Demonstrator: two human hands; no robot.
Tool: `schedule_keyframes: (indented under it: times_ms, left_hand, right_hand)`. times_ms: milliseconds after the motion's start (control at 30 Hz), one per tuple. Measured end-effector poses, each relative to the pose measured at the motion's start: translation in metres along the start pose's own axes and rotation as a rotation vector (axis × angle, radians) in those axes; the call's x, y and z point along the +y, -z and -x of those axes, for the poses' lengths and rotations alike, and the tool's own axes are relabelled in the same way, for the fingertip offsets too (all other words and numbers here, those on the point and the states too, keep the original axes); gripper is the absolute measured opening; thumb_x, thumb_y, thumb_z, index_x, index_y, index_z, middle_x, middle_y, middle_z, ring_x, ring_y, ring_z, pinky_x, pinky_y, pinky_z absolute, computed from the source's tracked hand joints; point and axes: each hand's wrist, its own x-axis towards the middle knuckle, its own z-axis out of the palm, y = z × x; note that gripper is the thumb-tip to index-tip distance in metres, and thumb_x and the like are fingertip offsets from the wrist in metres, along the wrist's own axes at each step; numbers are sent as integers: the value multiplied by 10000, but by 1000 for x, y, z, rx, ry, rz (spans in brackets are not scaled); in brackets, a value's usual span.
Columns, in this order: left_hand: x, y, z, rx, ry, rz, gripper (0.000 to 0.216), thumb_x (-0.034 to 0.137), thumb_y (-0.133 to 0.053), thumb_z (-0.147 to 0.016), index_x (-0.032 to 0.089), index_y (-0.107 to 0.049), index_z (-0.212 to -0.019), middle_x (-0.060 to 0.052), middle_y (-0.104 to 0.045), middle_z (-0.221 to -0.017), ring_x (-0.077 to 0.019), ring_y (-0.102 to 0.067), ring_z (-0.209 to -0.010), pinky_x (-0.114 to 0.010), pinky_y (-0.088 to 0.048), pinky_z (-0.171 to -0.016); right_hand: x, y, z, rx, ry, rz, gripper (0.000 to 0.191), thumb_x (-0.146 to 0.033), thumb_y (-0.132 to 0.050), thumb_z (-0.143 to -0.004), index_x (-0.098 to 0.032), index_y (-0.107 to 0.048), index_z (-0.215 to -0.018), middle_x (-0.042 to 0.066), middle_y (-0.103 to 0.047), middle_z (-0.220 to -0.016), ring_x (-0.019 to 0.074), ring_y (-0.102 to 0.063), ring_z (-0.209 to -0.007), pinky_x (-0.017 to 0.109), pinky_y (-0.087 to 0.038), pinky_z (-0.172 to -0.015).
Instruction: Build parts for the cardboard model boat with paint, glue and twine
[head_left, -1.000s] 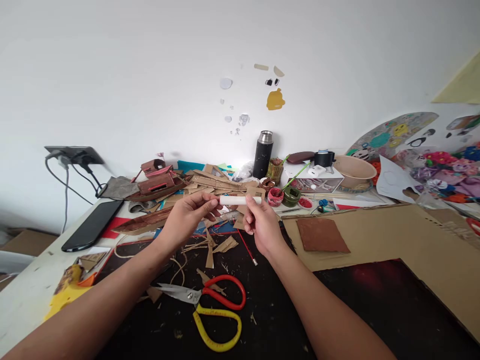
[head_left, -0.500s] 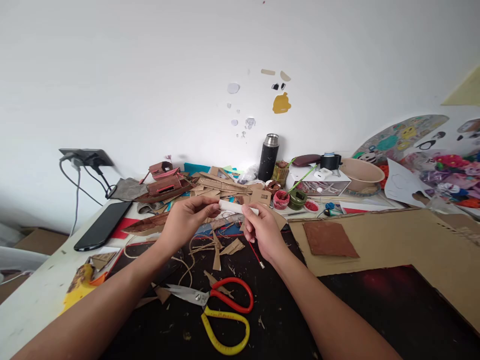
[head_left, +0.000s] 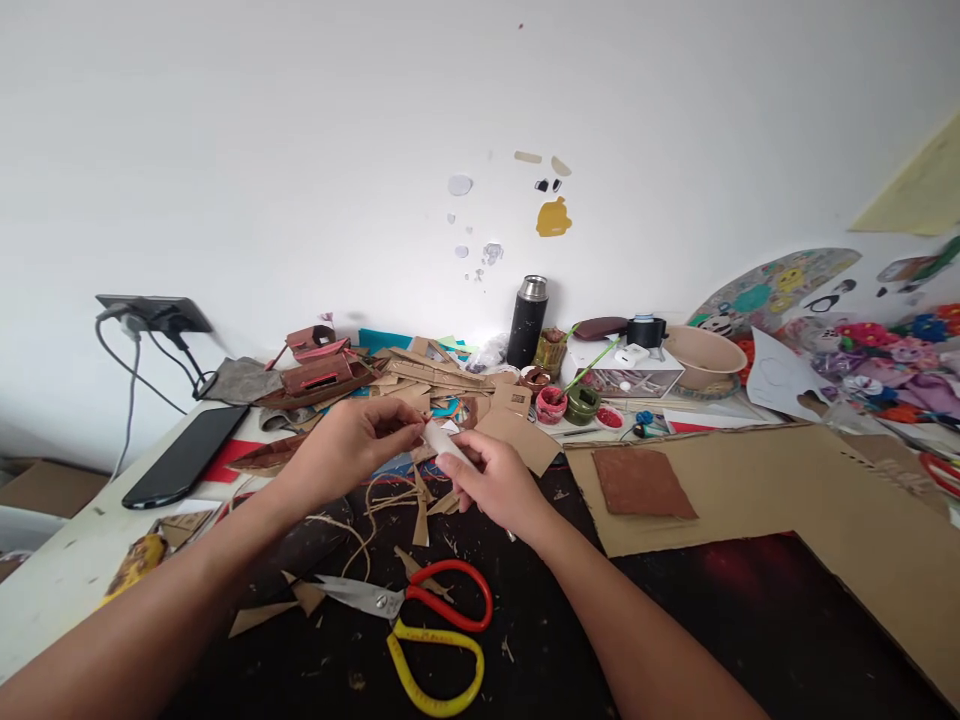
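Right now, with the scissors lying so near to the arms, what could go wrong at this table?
1. The scissors point their blades toward the left forearm; lowering that arm might bring it against the tips.
2. The phone lies close to the left edge of the table, so a nudge could perhaps push it off.
3. The white stick in the right hand might slip into the cardboard scraps.

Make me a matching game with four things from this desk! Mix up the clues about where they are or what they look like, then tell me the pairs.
1. White stick
2. Scissors
3. Flask
4. Brown square

A. Black with a metal top
B. Lying on tan cardboard
C. In the right hand
D. One red handle, one yellow

Pairs: 1-C, 2-D, 3-A, 4-B
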Motion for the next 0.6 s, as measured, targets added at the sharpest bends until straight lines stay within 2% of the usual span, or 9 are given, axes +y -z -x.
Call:
schedule_keyframes:
  times_ms: [100,167,300,600]
  left_hand:
    - [8,3,1,-111,-50,-106,315,513,-644,-907,257,-828,-918,-22,-790,-777,-196,-664,-682,-277,-452,-621]
    - [12,5,0,-139,-84,-172,297,479,-627,-912,254,-820,-916,-29,-788,-786,-190,-660,-678,-275,-438,-623]
    - [15,9,-1,-142,-137,-290,236,399,-610,-889,251,-790,-848,-16,-744,-713,-166,-597,-597,-279,-387,-589]
    - [20,11,-2,-145,-160,-375,161,318,-618,-835,239,-754,-802,3,-667,-638,-150,-518,-561,-283,-341,-565]
  right_hand:
    - [-1,-1,2,-27,34,126,253,-492,-770,-960,-239,-771,-944,-19,-650,-653,151,-593,-484,259,-413,-523]
    - [-4,-1,2,-22,82,221,218,-449,-754,-977,-242,-769,-914,-7,-656,-670,163,-585,-533,265,-388,-555]
    - [-11,0,3,-1,174,391,187,-400,-732,-992,-244,-758,-894,16,-694,-763,197,-603,-693,283,-372,-647]
    - [-15,-1,5,14,238,430,195,-385,-718,-991,-243,-731,-858,21,-702,-789,206,-603,-732,292,-372,-684]
